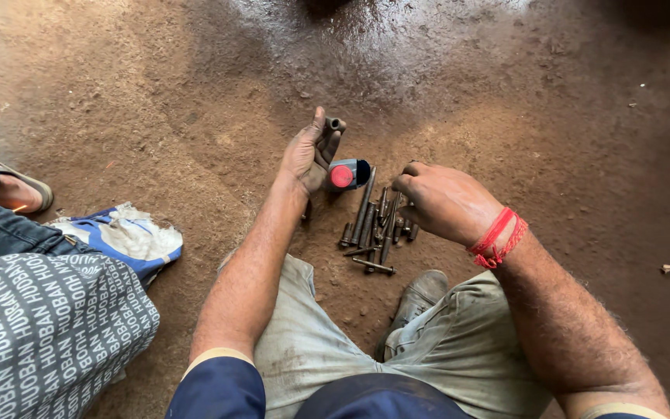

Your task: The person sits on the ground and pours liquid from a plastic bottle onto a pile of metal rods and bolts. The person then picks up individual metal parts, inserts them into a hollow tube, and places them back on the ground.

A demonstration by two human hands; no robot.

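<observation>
1. Head view: squatting on an oily dirt floor (pixel 157 116), I raise my left hand (pixel 309 155) at about 11 o'clock from the pile of bolts (pixel 378 225), fingers closed around a small dark metal piece (pixel 334 123) pinched at the fingertips.
2. Tucked against that same palm, at its 3 o'clock, sits a dark cylinder with a red cap (pixel 348 174), touching the hand.
3. My right hand (pixel 440 202), red thread (pixel 496 238) tied at the wrist, curls down over the pile's 2 o'clock edge; whether its fingertips have closed on a bolt I cannot tell.
4. The rusty bolts lie loose on the ground just ahead of my shoe (pixel 420 295).
5. At 9 o'clock, well apart, a blue-and-white rag (pixel 129 237) lies beside another person's patterned trouser leg (pixel 40 334) and sandal (pixel 29 190).
</observation>
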